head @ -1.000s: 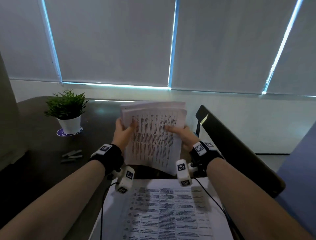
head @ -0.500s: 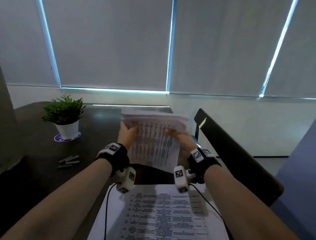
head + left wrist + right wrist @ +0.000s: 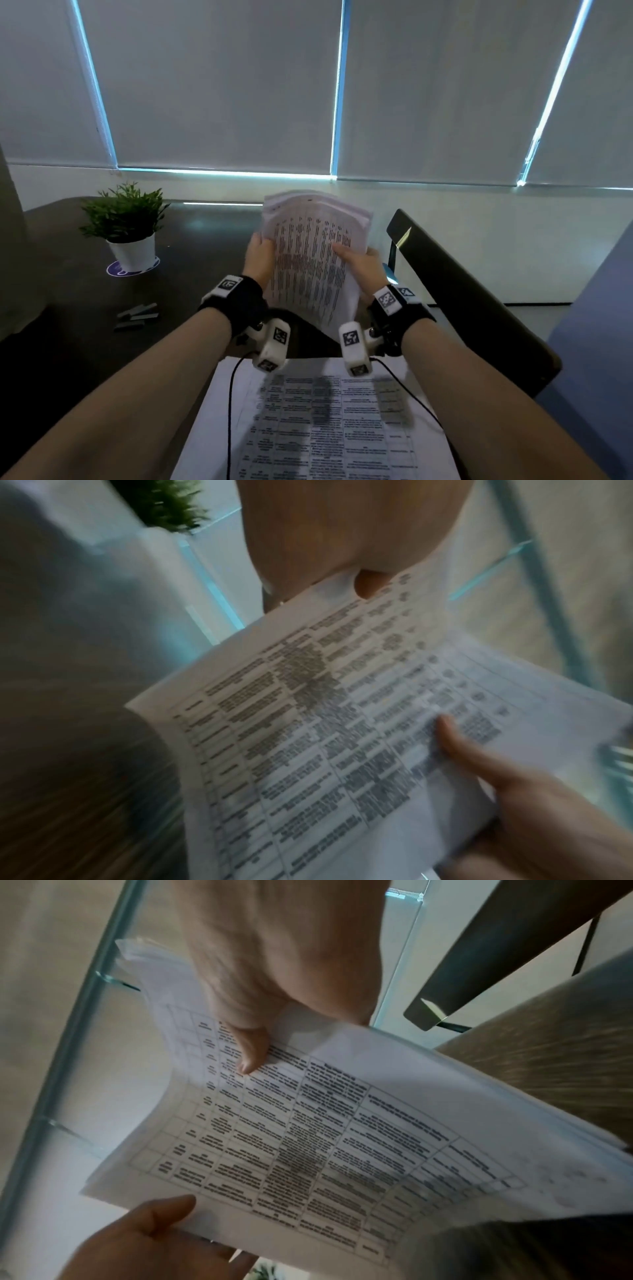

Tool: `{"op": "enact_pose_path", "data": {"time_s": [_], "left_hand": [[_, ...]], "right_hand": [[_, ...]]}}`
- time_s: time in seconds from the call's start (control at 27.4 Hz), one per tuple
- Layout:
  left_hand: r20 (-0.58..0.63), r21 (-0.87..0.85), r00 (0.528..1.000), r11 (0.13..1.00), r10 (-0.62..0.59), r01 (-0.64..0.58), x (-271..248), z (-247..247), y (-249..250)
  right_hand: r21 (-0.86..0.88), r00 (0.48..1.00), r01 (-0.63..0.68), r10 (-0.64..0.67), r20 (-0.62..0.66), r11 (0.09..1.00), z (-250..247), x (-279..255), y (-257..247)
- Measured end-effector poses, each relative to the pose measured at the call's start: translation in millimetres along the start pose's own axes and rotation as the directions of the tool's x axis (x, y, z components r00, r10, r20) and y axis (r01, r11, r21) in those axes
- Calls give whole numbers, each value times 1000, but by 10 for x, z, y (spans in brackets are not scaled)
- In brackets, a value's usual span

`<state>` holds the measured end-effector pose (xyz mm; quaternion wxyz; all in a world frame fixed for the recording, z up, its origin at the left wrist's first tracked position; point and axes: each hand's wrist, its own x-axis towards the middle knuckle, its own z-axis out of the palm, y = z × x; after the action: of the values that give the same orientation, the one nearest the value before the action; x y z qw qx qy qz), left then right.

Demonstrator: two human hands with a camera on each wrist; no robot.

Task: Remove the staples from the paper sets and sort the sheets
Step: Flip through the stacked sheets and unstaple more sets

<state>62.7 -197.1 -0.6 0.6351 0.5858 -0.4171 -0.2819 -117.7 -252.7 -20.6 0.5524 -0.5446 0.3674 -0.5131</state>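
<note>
Dark table (image 3: 191,274) under closed window blinds (image 3: 219,85), with a chair back (image 3: 462,291) at the right side. Potted plant (image 3: 126,226) at the far left of the table, on a round purple coaster (image 3: 118,270). Strips of spare staples (image 3: 137,317) lying nearer, well apart from the plant.

Flat printed sheet (image 3: 325,428) lying at the near table edge, below both wrists.

Held up above the table, between plant and chair: paper set (image 3: 315,260), several sheets thick, printed with a table of small text. Bowed strongly, top edges fanned and not aligned. One small dark mark near the top edge in the head view, maybe a staple, too small to say for sure.

Left hand (image 3: 260,257) gripping the left edge, thumb on the front. Right hand (image 3: 359,263) gripping the right edge, thumb (image 3: 251,1047) pressed on the print and the other fingers behind.

Probable step: checking the set and finding the staple before pulling it.

Possible trouble from here:
- Sliding of loose back sheets out of the grip, because of the fanned edges and the grip only at the two sides.
- Creasing of the paper if bent more.
- Tearing at the corner if separated by force while still stapled.
- Mixing with the flat sheet below if dropped.
</note>
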Motion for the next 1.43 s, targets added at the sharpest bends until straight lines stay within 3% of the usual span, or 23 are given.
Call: {"op": "enact_pose_path", "data": {"time_s": [0.15, 0.22, 0.33, 0.4, 0.48, 0.58, 0.73, 0.84, 0.91, 1.06, 1.13, 1.21, 1.24, 1.28, 1.32, 1.35, 1.39, 1.43], "left_hand": [[-73, -156, 994, 983, 87, -98, 60, 25, 313], [-45, -162, 999, 986, 18, -25, 78, -51, 181], [95, -98, 987, 985, -132, 141, 15, -81, -83], [101, -155, 994, 986, -42, 57, 4, -21, -27], [-11, -275, 998, 959, 61, -62, 29, 17, 124], [-131, -270, 988, 956, 80, -114, 135, -51, 109], [79, -30, 995, 998, -58, 61, -20, -19, -186], [-14, -56, 996, 994, 94, -94, 41, -15, -107], [14, -25, 984, 984, 179, -179, 108, -69, 28], [150, -53, 987, 997, 60, -52, 53, -135, -147], [214, 0, 977, 1000, 4, -4, -8, -136, -241], [200, 3, 980, 1000, 1, -2, -7, -142, -252], [187, -3, 982, 1000, 2, -2, -10, -143, -228], [180, -7, 984, 1000, -2, 3, -1, -142, -208], [183, -5, 983, 1000, -4, 5, -13, -132, -201], [184, 4, 983, 1000, -2, 1, -23, -118, -204], [180, 5, 984, 1000, 6, -7, -31, -109, -212], [172, 7, 985, 1000, 16, -18, -47, -99, -203]], "right_hand": [[46, 996, 84, -85, 18, 995, -24, 130, -211], [12, 999, 23, -23, 38, 1000, -126, 138, -83], [-37, 999, -38, 39, 29, 999, -164, 67, 137], [-47, 1000, 14, -15, -3, 999, -89, 88, 52], [-71, 998, 59, -57, 35, 996, -17, 128, -149], [-38, 993, 58, -54, 108, 998, -81, 133, -217], [-51, 983, -83, 90, 161, 995, -221, 54, 224], [-24, 992, -23, 26, 123, 999, -206, 126, 82], [-45, 986, -12, 20, 166, 999, -237, 134, -108], [-80, 970, -77, 94, 225, 994, -327, 85, -62], [-46, 985, -50, 56, 160, 998, -326, 44, -44], [-98, 994, 110, -109, 12, 989, -258, 25, -128], [-271, 955, 254, -286, -83, 928, -220, 32, -172], [-508, 850, 388, -511, -125, 769, -169, 18, -222], [-702, 698, 479, -714, -59, 527, -106, -4, -248], [-785, 560, 545, -825, 80, 294, -43, -20, -288], [-787, 475, 605, -848, 235, 121, 19, -36, -326], [-749, 439, 662, -823, 361, 25, 70, -45, -331]]}}
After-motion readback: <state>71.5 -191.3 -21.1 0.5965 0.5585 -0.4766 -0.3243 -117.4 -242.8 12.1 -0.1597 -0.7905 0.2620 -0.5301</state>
